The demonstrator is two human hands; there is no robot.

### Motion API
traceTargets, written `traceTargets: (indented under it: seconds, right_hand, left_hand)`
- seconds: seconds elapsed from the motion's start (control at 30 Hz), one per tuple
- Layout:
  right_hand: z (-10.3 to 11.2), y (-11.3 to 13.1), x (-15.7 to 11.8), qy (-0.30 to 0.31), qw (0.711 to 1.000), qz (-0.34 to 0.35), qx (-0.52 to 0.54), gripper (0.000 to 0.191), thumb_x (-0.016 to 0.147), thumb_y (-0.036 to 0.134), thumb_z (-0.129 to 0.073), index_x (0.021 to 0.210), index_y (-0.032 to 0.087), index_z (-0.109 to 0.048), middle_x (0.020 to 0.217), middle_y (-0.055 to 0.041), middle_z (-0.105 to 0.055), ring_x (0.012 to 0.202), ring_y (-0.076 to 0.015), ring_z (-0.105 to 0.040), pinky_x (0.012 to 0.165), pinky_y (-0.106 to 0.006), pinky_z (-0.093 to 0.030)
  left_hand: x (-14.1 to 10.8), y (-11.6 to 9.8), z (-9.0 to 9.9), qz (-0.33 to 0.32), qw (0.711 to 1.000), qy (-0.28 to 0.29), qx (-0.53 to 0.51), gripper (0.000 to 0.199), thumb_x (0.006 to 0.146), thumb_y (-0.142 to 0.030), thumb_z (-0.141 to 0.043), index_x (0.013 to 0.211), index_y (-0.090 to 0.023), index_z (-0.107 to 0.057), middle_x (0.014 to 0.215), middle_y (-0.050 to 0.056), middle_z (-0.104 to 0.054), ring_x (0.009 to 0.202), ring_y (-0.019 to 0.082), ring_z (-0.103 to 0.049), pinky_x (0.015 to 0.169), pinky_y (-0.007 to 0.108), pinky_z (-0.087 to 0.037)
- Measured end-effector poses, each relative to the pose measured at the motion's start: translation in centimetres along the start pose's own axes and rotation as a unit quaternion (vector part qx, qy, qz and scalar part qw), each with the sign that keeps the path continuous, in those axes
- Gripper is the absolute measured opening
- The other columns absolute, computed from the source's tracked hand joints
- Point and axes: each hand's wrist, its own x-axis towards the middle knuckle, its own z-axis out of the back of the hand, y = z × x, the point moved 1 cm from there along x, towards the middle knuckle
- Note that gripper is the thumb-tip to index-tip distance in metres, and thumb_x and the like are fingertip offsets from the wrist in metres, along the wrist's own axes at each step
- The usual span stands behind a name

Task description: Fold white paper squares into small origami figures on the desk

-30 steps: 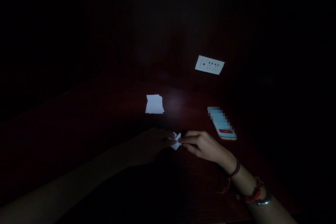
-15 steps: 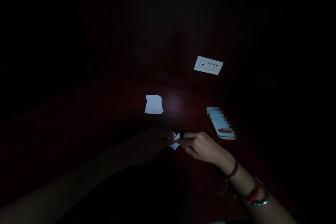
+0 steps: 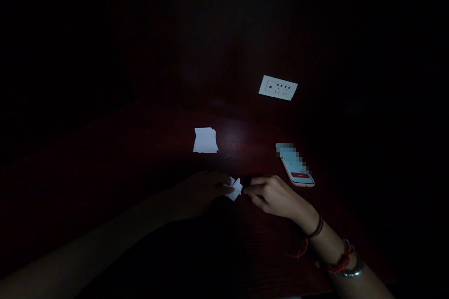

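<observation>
I see the folded paper (image 3: pixel 237 188) on the tabletop (image 3: pixel 233 142), left hand (image 3: pixel 199 194) nearly closed on its left side, right hand's (image 3: pixel 275 195) bent fingers just off its right (can't tell how far open), long axis unclear.

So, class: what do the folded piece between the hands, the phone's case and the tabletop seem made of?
Folded piece: matte white paper, judging by its crisp creases.
Phone case: perhaps smooth plastic or silicone, from its pale, rounded rim.
Tabletop: dark red wood or wood-look laminate, slightly glossy; fine grain lines show.
</observation>
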Motion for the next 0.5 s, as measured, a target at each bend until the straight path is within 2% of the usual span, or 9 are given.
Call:
traceTargets:
  seconds: [0.13, 0.33, 0.5]
  right_hand:
    - [0.01, 0.15, 0.12, -0.015, 1.000, -0.006, 0.010, 0.023, 0.083, 0.018, -0.038, 0.095, 0.020, -0.057, 0.080, -0.0002, -0.055, 0.066, -0.0091, -0.049, 0.060, -0.020, -0.033]
    - [-0.24, 0.17, 0.23, 0.002, 0.999, 0.003, 0.033, 0.024, 0.083, 0.017, -0.037, 0.098, 0.021, -0.056, 0.084, -0.0008, -0.055, 0.071, -0.0097, -0.052, 0.063, -0.020, -0.035]
    - [-0.32, 0.09, 0.29, 0.005, 0.999, 0.000, 0.052, 0.026, 0.083, 0.017, -0.038, 0.101, 0.023, -0.055, 0.087, -0.0004, -0.055, 0.072, -0.0100, -0.053, 0.064, -0.020, -0.037]
  left_hand:
    - [0.14, -0.27, 0.39, -0.001, 1.000, 0.005, 0.005, 0.047, 0.075, -0.004, -0.042, 0.118, -0.024, -0.043, 0.122, 0.004, -0.043, 0.105, 0.020, -0.043, 0.086, 0.033, -0.035]
    - [0.09, -0.19, 0.19, 0.006, 1.000, -0.003, -0.002, 0.048, 0.076, -0.005, -0.042, 0.120, -0.024, -0.041, 0.121, 0.005, -0.044, 0.104, 0.019, -0.044, 0.086, 0.033, -0.036]
    - [0.16, -0.08, 0.32, 0.016, 1.000, 0.012, -0.022, 0.048, 0.074, -0.004, -0.043, 0.119, -0.022, -0.041, 0.120, 0.004, -0.046, 0.105, 0.019, -0.044, 0.088, 0.033, -0.036]
